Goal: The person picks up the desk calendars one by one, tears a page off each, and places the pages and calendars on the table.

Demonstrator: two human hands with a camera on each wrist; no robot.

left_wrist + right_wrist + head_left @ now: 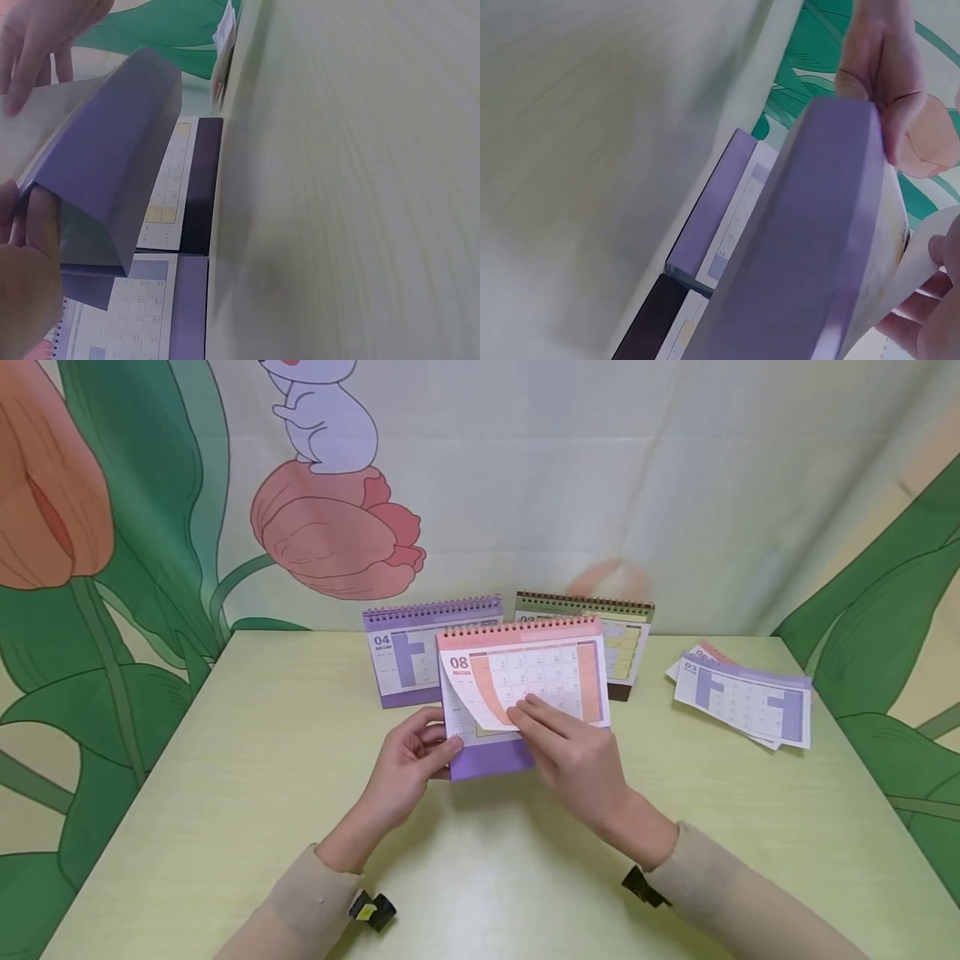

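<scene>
A desk calendar [487,763] with a purple base and a pink-topped page marked 08 is held up off the table. My left hand [408,760] grips its lower left side, thumb on the front and fingers behind. My right hand [573,756] pinches the lower edge of the 08 page [558,672], its fingertips lying on the page's front. That page's lower left corner curls up from the sheet beneath. In the left wrist view the hollow purple base [105,142] shows from below, with the lifted page bent away; the right wrist view shows the page [907,277] between thumb and fingers.
Behind stand a purple calendar [386,672] marked 04 and a green-topped calendar [633,643] with a dark base, partly hidden. Loose calendar pages [750,702], one marked 03 on top, lie at the table's right. A printed curtain [525,485] hangs along the back of the table [262,777].
</scene>
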